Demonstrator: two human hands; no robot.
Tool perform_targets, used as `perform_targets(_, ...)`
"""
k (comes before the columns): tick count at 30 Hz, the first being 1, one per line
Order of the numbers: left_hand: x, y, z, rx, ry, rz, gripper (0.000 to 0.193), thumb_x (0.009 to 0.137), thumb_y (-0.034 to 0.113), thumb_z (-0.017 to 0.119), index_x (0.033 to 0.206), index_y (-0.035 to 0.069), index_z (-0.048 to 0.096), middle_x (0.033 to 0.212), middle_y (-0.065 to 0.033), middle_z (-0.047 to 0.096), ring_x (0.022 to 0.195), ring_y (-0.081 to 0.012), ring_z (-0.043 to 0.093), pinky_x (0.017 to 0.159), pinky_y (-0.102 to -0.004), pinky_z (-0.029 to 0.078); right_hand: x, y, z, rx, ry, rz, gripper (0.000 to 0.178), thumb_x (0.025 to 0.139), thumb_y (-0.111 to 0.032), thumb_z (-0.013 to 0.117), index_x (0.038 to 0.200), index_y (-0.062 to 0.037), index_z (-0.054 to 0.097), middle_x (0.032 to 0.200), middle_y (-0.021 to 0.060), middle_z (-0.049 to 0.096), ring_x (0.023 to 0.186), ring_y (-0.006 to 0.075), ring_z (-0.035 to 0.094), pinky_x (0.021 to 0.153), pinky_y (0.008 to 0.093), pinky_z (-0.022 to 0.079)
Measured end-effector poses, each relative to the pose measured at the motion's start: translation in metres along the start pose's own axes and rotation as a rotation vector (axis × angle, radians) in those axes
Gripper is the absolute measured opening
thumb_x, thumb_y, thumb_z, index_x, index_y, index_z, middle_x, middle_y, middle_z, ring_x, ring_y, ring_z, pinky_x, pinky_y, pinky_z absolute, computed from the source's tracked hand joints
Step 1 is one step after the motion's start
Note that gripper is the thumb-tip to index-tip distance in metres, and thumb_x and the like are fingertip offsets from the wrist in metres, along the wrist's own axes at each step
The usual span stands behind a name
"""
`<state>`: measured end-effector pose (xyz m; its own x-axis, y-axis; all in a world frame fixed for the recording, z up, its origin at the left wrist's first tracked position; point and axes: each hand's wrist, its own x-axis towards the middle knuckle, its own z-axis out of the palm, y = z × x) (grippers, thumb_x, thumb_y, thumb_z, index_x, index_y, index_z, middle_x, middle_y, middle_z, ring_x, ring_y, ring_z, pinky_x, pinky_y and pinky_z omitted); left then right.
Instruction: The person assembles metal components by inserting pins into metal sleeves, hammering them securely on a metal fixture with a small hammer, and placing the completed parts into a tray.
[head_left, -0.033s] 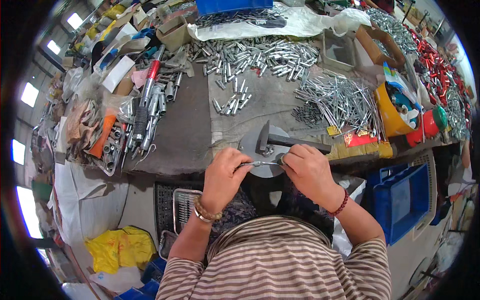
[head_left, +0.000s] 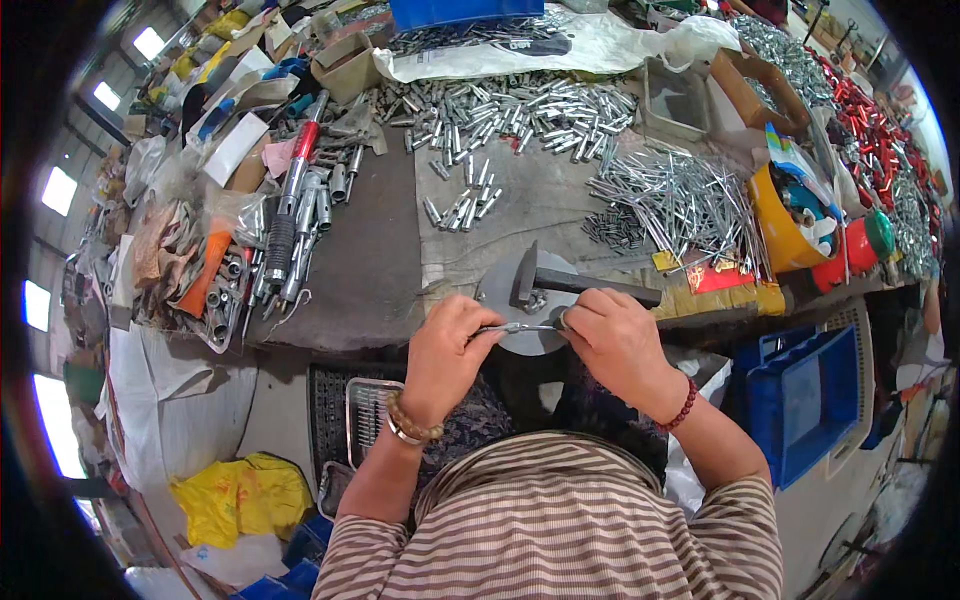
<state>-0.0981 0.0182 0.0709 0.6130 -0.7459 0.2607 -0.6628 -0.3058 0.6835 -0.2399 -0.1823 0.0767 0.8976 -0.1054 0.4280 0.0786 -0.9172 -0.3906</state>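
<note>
A slim metal rod with a thicker middle (head_left: 516,327) lies level between my hands, just over the near part of a round grey metal disc (head_left: 535,345). My left hand (head_left: 442,352) pinches its left end between thumb and fingers. At the other end, my right hand (head_left: 618,345) grips it with bent fingers. A hammer (head_left: 592,284) rests across the disc, its head to the left and its dark handle passing behind my right fingers. Small shiny metal bits (head_left: 537,301) sit beside the hammer head.
Metal sleeves (head_left: 545,110) are heaped across the bench's far side. Thin rods (head_left: 690,205) and short dark pins (head_left: 615,230) lie to the right, near a yellow tub (head_left: 785,225). Sockets and tools (head_left: 290,230) crowd the left. Blue crates (head_left: 805,400) stand below at right.
</note>
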Motion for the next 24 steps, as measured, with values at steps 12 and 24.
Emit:
perform_targets(12, -0.001, -0.004, 0.004, -0.062, 0.008, -0.001, 0.014, 0.083, 0.003, 0.077, 0.097, 0.002, 0.076, 0.091, -0.0078, 0.064, 0.084, -0.022, 0.065, 0.075, -0.0324, 0.051, 0.006, 0.0, 0.006, -0.034, 0.002, -0.089, 0.01, 0.078, -0.007, 0.067, 0.088, -0.0099, 0.067, 0.087, 0.0058, 0.056, 0.086, 0.0248, 0.061, 0.076, 0.0384, 0.049)
perform_targets(24, -0.001, -0.004, 0.004, -0.049, 0.021, 0.033, 0.013, 0.083, 0.002, 0.077, 0.096, 0.003, 0.076, 0.09, -0.0074, 0.063, 0.082, -0.0233, 0.065, 0.073, -0.033, 0.051, 0.003, 0.067, -0.029, -0.136, 0.162, 0.421, 0.016, 0.081, -0.01, 0.078, 0.091, -0.0039, 0.068, 0.088, 0.013, 0.064, 0.085, 0.0363, 0.066, 0.071, 0.0464, 0.053)
